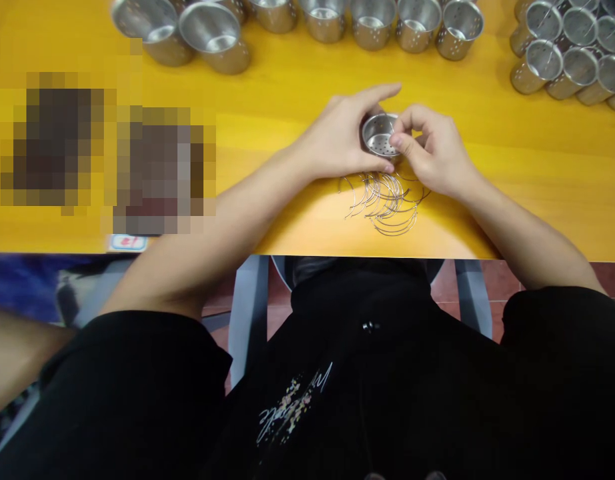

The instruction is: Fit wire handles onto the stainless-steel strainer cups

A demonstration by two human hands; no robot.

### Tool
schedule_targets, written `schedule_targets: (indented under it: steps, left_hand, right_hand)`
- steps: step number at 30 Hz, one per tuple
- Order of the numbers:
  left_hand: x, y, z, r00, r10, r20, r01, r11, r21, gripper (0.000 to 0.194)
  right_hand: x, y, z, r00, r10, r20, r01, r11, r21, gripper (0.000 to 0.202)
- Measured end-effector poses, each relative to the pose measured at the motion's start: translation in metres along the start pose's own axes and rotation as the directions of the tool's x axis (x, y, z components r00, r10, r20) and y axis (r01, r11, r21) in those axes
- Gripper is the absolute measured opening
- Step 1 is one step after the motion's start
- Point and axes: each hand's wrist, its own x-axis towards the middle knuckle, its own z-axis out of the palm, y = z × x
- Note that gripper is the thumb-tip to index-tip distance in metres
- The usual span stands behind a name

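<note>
A small perforated metal cup (380, 136) stands on the yellow table between my hands, its open top facing up. My left hand (345, 137) is wrapped round the cup's left side, with the thumb and fingers on either side of it. At the cup's right rim, my right hand (430, 148) pinches a thin metal wire between thumb and forefinger; part of the wire is hidden by the fingers. Several curved wire handles (387, 200) lie in a loose pile just below the cup, nearer the table's front edge.
Perforated metal cups (370, 23) stand in a row along the back of the yellow table (287, 227). More cups, some with wires across them, are grouped at the back right (580, 70). Blurred blocks cover the left side. Another person's arm (22, 353) shows at lower left.
</note>
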Motion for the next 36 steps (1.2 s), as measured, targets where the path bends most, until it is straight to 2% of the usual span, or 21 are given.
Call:
schedule_targets:
  steps: [6,14,20,27,29,33,36]
  left_hand:
    - [-0.001,-0.002,0.002,0.999,0.027,-0.021,-0.028,1.000,-0.015,0.122]
    - [0.001,0.002,-0.001,1.000,-0.003,0.000,0.003,1.000,0.003,0.126]
    - [0.009,-0.008,0.000,1.000,0.000,0.026,-0.001,0.999,0.043,0.139]
    - [0.014,-0.011,-0.004,0.998,0.047,-0.037,-0.046,0.999,0.020,0.129]
    - [0.012,-0.012,-0.006,0.998,0.029,-0.053,-0.030,0.999,-0.027,0.119]
    - [0.013,-0.024,-0.008,0.994,0.033,-0.103,-0.036,0.999,-0.035,0.058]
    - [0.016,-0.032,-0.008,0.984,0.063,-0.168,-0.064,0.998,0.000,0.054]
  right_hand:
    - [-0.002,-0.014,-0.003,0.995,0.092,0.043,-0.095,0.992,0.085,0.070]
    - [0.001,-0.004,0.002,1.000,0.012,-0.018,-0.010,0.998,0.069,0.077]
    - [0.005,0.006,0.003,1.000,0.005,-0.003,-0.005,0.997,0.079,0.070]
    - [0.007,0.012,0.001,0.995,-0.007,-0.104,0.014,0.998,0.068,0.067]
    - [0.009,0.015,-0.004,0.988,-0.031,-0.149,0.035,0.999,0.027,0.059]
    - [0.016,0.027,-0.017,0.961,-0.143,-0.235,0.140,0.990,-0.030,0.038]
    - [0.022,0.038,-0.022,0.943,-0.178,-0.280,0.185,0.983,-0.004,0.034]
